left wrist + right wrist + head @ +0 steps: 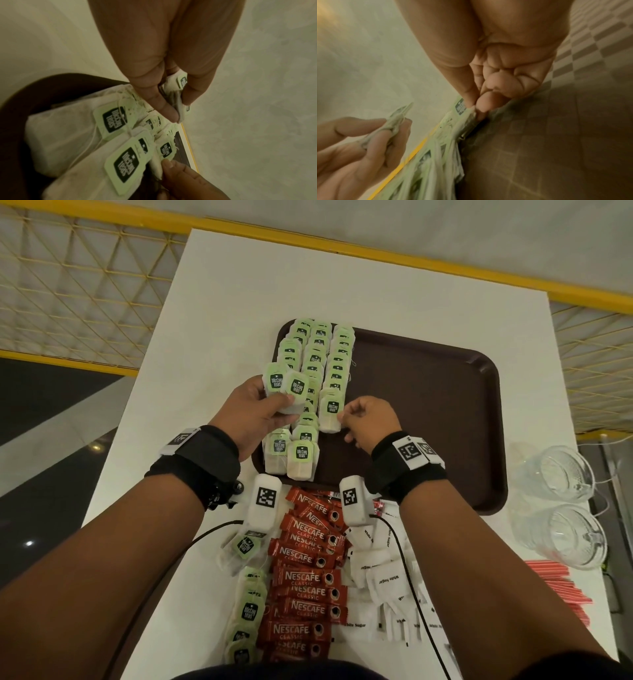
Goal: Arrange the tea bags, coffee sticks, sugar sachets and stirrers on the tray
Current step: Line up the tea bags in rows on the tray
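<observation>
A white worktop (239, 285) is seen carrying a brown tray (428, 405) set toward its far right corner. Three rows of tea bags (320, 361) are laid overlapping along the tray's left edge, from its far edge to its near edge. Off the tray, along the worktop's near edge, more tea bags, red coffee sticks (305, 577) and white sugar sachets (383, 577) are heaped; red stirrers (561, 587) lie at the right edge, beside two glass cups (561, 501).

A small bunch of tea bags (286, 392) is gripped in the left hand (250, 412) above the tray's left edge, fingers curled round it. One tea bag (330, 412), lying at the near end of the rightmost row, is pinched by its right edge between thumb and fingertips of the right hand (370, 419).

The bags are judged light, soft and easily crumpled, with loose strings and tags that may snag; a gentle pinch at the paper's edge or the stiffer tag should serve best.
</observation>
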Action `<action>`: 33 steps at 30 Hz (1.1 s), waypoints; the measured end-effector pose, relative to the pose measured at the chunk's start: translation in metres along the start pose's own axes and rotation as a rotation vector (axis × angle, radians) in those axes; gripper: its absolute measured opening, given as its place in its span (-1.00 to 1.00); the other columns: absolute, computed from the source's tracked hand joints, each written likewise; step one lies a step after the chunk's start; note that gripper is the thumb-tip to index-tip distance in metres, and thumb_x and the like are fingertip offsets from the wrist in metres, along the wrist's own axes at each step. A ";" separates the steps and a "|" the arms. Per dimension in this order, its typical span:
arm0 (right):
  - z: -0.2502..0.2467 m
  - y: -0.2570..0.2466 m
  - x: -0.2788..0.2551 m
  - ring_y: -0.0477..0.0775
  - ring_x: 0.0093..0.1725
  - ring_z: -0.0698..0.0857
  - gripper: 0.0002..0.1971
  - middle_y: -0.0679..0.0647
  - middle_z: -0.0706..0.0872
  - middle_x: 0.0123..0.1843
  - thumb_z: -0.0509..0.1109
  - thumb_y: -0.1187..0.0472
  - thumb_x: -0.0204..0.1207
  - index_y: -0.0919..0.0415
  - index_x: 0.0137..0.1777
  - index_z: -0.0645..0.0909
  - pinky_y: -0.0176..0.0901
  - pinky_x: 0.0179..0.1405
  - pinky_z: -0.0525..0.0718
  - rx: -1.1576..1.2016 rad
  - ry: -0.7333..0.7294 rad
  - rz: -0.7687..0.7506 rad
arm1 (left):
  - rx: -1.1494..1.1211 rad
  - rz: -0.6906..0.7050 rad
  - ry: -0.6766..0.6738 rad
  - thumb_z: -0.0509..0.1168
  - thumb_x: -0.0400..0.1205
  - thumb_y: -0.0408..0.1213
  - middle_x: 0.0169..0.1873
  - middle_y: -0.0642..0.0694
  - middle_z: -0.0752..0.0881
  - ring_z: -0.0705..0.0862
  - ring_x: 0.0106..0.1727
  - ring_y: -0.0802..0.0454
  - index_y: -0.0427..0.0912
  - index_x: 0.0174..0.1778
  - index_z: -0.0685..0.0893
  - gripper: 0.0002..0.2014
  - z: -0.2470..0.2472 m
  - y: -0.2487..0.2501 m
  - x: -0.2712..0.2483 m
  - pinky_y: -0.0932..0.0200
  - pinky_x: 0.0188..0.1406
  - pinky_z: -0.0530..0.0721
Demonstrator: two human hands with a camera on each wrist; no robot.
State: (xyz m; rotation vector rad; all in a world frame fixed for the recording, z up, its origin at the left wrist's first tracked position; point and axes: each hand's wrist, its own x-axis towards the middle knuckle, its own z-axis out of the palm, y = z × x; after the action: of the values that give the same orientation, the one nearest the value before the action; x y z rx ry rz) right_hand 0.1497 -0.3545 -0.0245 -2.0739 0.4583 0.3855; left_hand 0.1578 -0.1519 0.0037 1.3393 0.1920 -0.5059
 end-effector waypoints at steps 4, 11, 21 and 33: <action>0.008 0.002 0.007 0.04 -0.38 0.73 -0.92 0.15 0.80 -0.14 0.42 0.18 0.55 0.12 -0.17 0.65 -0.14 -0.35 0.74 -0.081 0.065 0.021 | -0.051 -0.035 0.007 0.20 0.71 -0.49 0.16 -0.16 0.78 0.79 0.16 -0.06 -0.19 0.20 0.64 -0.78 -0.001 0.001 -0.002 0.17 0.03 0.78; 0.008 0.001 0.007 0.17 -0.11 0.73 -0.84 0.09 0.74 -0.17 0.45 0.08 0.51 0.14 -0.19 0.61 0.12 -0.01 0.75 -0.118 0.116 0.018 | -0.047 -0.046 0.005 0.25 0.71 -0.48 0.24 -0.21 0.75 0.78 0.20 -0.14 -0.32 0.40 0.54 -0.67 -0.003 -0.001 -0.008 0.06 0.12 0.78; 0.003 -0.024 -0.029 -0.07 -0.30 0.65 -0.84 0.09 0.72 -0.21 0.48 0.12 0.56 0.20 -0.11 0.65 -0.25 -0.37 0.59 0.286 -0.113 -0.079 | 0.026 -0.010 -0.068 0.29 0.67 -0.51 0.22 -0.21 0.76 0.78 0.19 -0.12 -0.25 0.40 0.57 -0.64 0.019 -0.003 -0.013 0.05 0.14 0.77; 0.000 -0.004 -0.021 -0.09 -0.38 0.70 -0.91 0.13 0.75 -0.20 0.41 0.30 0.60 0.18 -0.11 0.57 -0.29 -0.44 0.64 0.190 -0.031 0.019 | 0.027 -0.081 0.066 0.19 0.75 -0.40 0.16 -0.26 0.75 0.79 0.10 -0.16 -0.22 0.31 0.59 -0.77 0.004 -0.004 -0.017 0.06 0.01 0.81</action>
State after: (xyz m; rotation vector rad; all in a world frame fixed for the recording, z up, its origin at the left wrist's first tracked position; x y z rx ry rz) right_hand 0.1331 -0.3490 -0.0129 -1.8786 0.4783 0.3702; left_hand 0.1403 -0.1519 0.0084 1.3796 0.2956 -0.5341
